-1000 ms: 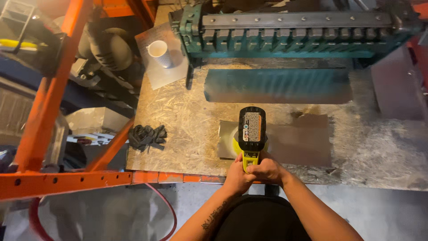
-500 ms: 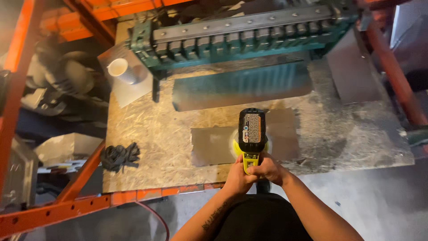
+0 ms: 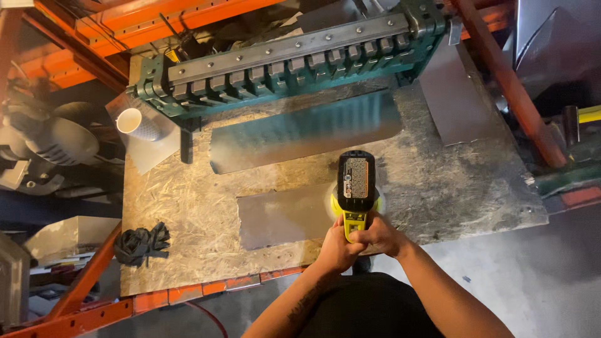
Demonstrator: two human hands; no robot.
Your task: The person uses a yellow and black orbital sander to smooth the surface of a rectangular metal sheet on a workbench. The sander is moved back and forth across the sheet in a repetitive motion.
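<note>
Both hands grip the yellow handle of a cordless power tool point(image 3: 355, 184) with a black battery on top. My left hand point(image 3: 338, 249) wraps the handle from the left, my right hand point(image 3: 379, 235) from the right. The tool's head rests on a small dull metal sheet point(image 3: 282, 216) lying flat on the chipboard workbench point(image 3: 181, 206). A larger shiny metal sheet point(image 3: 300, 131) lies behind it, in front of a green sheet-metal brake point(image 3: 288, 59).
A black glove bundle point(image 3: 141, 243) lies at the bench's left front. A white cup point(image 3: 129, 120) stands on a metal scrap at back left. Another metal sheet point(image 3: 454, 94) leans at right. Orange rack beams point(image 3: 507, 81) frame the bench; grey floor below.
The view has swung left to right, so the bench sits further left in frame. The tool and both hands keep their hold on the small sheet.
</note>
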